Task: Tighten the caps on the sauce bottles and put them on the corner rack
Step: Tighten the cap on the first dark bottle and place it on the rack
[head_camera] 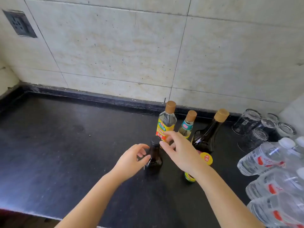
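While we look down at the black tabletop [65,153], both of our bare hands meet at one small bottle.

Small bottle: the brown bottle [154,159] is dark glass, round-shouldered, upright on the tabletop, with a ribbed black cap [155,141].
Left grip: our left hand [131,160] curls loosely at the bottle's left side, fingers half open, thumb touching the glass; we cannot tell if it truly clamps.
Right grip: our right hand [179,150] is spread, fingertips just beside the cap, holding nothing that we can see.
Behind: a clear bottle [166,124] with a yellow and red label in writing too blurred for us to read; a smaller clear bottle [187,127] with a teal label; a dark bottle [206,137] with a wide base. All three have tan, cork-like tops.
Under our right wrist: a jar [206,159] with a yellow lid and red print, partly hidden.
Right side: upturned drinking glasses [256,127] and clear plastic water bottles [269,162] with red labels.
Surface and room: glossy speckled dark stone; cream wall tiles [115,55], spotted; a dark wall socket [19,23] at upper left.
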The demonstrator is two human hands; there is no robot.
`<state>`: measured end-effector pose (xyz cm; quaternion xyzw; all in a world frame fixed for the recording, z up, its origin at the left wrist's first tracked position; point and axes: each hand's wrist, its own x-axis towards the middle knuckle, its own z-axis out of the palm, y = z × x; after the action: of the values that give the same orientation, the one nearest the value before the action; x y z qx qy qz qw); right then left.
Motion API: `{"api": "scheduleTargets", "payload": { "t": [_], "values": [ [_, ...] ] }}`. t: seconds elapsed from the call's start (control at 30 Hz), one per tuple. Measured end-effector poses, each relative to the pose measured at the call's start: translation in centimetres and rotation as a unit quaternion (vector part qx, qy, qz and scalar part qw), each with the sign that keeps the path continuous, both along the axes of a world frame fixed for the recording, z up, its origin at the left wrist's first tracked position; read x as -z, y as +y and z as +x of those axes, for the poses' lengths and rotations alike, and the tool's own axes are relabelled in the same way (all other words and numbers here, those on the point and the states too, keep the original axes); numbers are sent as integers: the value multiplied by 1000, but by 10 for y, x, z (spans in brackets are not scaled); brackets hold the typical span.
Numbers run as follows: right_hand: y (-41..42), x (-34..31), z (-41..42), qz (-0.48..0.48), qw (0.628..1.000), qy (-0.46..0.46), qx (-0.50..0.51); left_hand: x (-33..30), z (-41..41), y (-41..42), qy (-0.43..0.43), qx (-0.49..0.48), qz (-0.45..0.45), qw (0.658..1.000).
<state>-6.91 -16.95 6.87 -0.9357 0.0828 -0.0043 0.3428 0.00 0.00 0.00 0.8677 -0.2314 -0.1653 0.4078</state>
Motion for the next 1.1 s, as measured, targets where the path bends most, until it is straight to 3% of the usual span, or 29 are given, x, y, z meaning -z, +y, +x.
{"api": "scheduleTargets", "payload": {
  "t": [0.2,0.37,0.47,0.57,0.63,0.7,0.77,0.83,0.9,0.97,1.03,1.1],
  "values": [
    [12,6,28,-115,987,10,-110,6,6,-33,-15,20,-18,1000],
    [8,4,33,-222,963,-5,-153,5,-1,-45,71,12,-108,992],
    [-8,-17,30,-278,929,-106,-218,-13,-8,-45,92,27,-134,986],
    [-32,-51,27,-301,860,-221,-349,-47,-14,-42,144,107,-159,971],
    [-41,-64,24,-310,815,-261,-414,-67,-22,-42,157,173,-138,963],
    [-40,-72,21,-313,803,-279,-424,-82,-32,-44,141,188,-117,965],
    [-41,-71,18,-330,813,-281,-390,-86,-37,-48,109,160,-115,974],
    [-37,-65,16,-347,849,-235,-321,-82,-40,-55,73,95,-109,987],
    [-25,-60,18,-374,895,-118,-213,-71,-39,-65,27,24,-64,997],
    [-20,-57,18,-367,918,-20,-151,-65,-38,-69,1,-1,-27,1000],
    [-22,-68,15,-307,936,-2,-173,-72,-30,-65,51,43,-53,996],
    [-30,-81,8,-255,928,-94,-254,-93,-23,-55,99,141,-102,980]
  ]
}}
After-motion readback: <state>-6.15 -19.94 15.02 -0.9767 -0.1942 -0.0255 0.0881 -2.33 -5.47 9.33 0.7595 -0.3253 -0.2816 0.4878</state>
